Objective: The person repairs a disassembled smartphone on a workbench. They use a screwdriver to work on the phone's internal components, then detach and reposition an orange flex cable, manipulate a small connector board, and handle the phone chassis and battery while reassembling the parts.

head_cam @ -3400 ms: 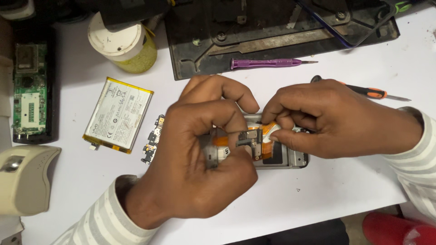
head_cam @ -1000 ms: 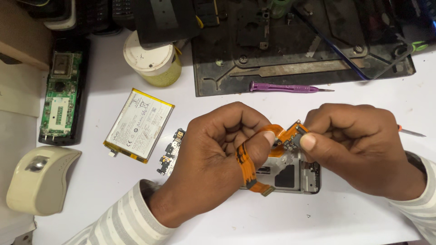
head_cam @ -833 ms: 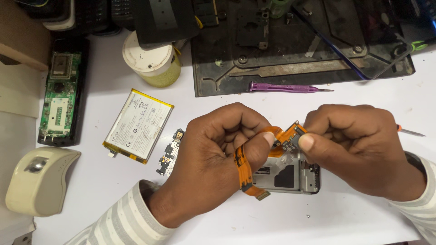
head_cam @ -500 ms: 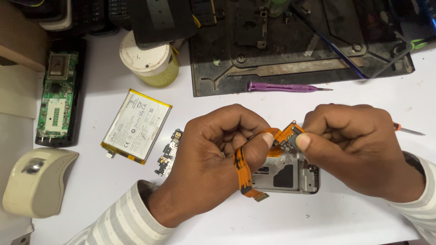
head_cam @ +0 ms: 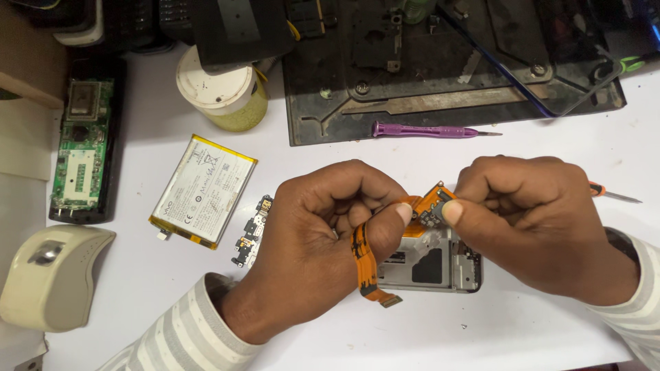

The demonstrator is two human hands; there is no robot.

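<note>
Left hand (head_cam: 316, 247) is curled into a loose fist above the white worktable (head_cam: 564, 172), thumb and forefinger pinched shut on the orange flexible ribbon cable (head_cam: 364, 264), which loops over the thumb and hangs down to a small connector end near the table. Right hand (head_cam: 543, 227) is also closed, thumb and fingers clamped on the small orange-and-black circuit piece (head_cam: 434, 205) at the cable's upper end (the two thumbs nearly meet there). Just below both hands lies the silver metal phone frame (head_cam: 430, 264), partly hidden by the fingers; whether it touches either hand cannot be told. Both wrists wear grey-and-white striped sleeves (head_cam: 182, 330). Left of the left hand, a small dark circuit board strip (head_cam: 251, 230) lies on the table, and beside it a flat white-and-yellow rectangular phone battery (head_cam: 204, 190), tilted. Further left is a black phone body with exposed green board (head_cam: 82, 151) and, nearer the edge, a cream-coloured plastic device (head_cam: 51, 275). Behind the hands a purple-handled screwdriver (head_cam: 426, 130) rests along the edge of a dark metal repair plate (head_cam: 440, 75). A round white-lidded yellowish jar (head_cam: 220, 93) stands by that plate's left corner. An orange-handled tool tip (head_cam: 612, 195) pokes out behind the right hand.
</note>
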